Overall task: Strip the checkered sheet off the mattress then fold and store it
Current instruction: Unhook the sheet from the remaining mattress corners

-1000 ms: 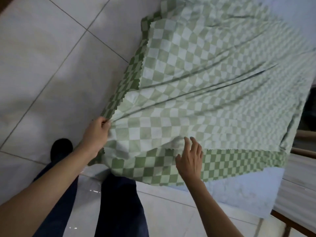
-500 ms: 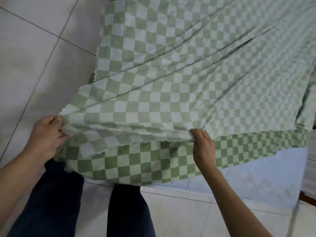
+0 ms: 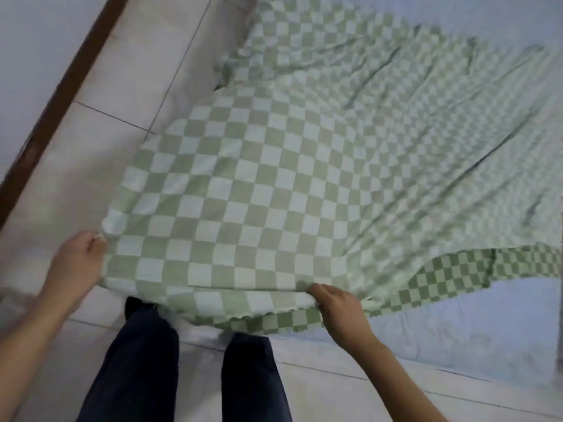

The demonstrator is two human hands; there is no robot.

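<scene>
The green-and-white checkered sheet (image 3: 304, 166) is pulled taut toward me, doubled over so a darker-looking lower layer shows along its near edge. My left hand (image 3: 76, 263) grips the near left corner of the sheet. My right hand (image 3: 335, 312) pinches the folded near edge further right. Pale blue mattress (image 3: 451, 324) lies bare at the lower right, and the far part of the sheet spreads wrinkled across it.
White tiled floor (image 3: 128, 99) runs along the left, bounded by a dark brown skirting strip (image 3: 64, 92) and a pale wall. My legs in dark trousers (image 3: 146, 370) stand at the mattress edge below the sheet.
My hands have drawn the sheet's edge further toward me and spread it flatter and wider. The view has swung, bringing the wall and skirting into sight.
</scene>
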